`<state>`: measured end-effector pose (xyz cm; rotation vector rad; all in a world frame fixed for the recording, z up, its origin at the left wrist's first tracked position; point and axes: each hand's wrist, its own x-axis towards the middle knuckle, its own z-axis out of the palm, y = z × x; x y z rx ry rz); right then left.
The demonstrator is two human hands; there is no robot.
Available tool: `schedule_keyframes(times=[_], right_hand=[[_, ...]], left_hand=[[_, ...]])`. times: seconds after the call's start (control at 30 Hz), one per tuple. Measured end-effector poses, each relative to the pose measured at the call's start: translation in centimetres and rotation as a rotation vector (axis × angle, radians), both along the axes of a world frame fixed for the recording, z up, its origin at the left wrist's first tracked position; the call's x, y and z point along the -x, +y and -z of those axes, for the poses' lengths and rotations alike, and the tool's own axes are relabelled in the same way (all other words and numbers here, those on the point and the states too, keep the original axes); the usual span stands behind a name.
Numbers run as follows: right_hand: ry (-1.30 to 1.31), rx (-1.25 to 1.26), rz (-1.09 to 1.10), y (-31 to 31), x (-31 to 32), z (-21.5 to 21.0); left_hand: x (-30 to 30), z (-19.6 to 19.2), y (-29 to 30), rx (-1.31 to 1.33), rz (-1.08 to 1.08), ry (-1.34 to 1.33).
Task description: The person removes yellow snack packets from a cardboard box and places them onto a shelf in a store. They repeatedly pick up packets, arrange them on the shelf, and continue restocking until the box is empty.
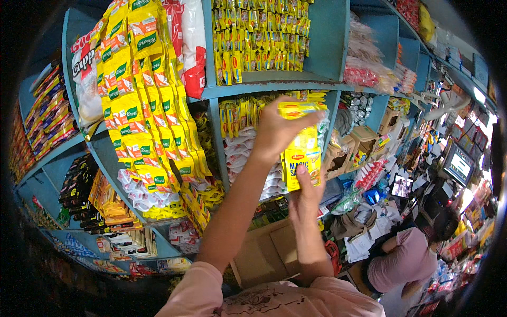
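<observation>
A strip of yellow seasoning sachets (302,147) hangs upright between my two hands, in front of the blue shelves. Near its top my left hand (280,129) grips the strip, its fingers blurred and folded around the upper sachets. Lower down, my right hand (307,195) holds the bottom sachets, with the thumb pressed on their front and the other fingers hidden behind. Just behind the strip, a shelf compartment holds more yellow sachets (229,119) above stacked white packets (240,158).
Long strips of yellow and orange sachets (127,113) hang at the left. Rows of small yellow sachets (259,31) fill the upper compartment. An open cardboard box (259,259) stands below my arms. At the right, a person in a pink shirt (404,259) sits near a monitor (458,165).
</observation>
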<state>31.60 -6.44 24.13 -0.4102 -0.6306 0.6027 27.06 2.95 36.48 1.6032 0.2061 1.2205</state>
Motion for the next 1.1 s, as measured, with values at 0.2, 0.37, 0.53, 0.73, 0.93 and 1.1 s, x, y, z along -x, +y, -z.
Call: schedule_keyframes(times=[0.2, 0.37, 0.53, 0.73, 0.93, 1.1], right_hand=[[0.183, -0.176, -0.149, 2.1, 3.3, 7.3], [0.055, -0.278, 0.156, 2.4, 2.9, 5.5], [-0.158, -0.152, 0.499, 1.7, 0.6, -2.8], [-0.766, 0.201, 0.941, 4.9, -6.6, -16.4], [-1.393, 0.445, 0.964, 11.5, -4.2, -22.7], [-1.321, 0.382, 0.885, 12.0, -3.6, -21.4]], left_hand=[[-2.1, 1.0, -7.4, -0.9, -0.072, 0.524], [-1.5, -3.0, -6.7, -0.82, -0.048, 0.361], [-0.9, -6.2, -3.8, -0.347, -0.004, 0.077], [3.0, -2.2, -2.1, -0.595, -0.61, -0.251], [9.6, 4.0, -6.5, -0.595, -0.504, 0.143], [14.8, 9.6, -5.3, -0.354, -0.36, 0.359]])
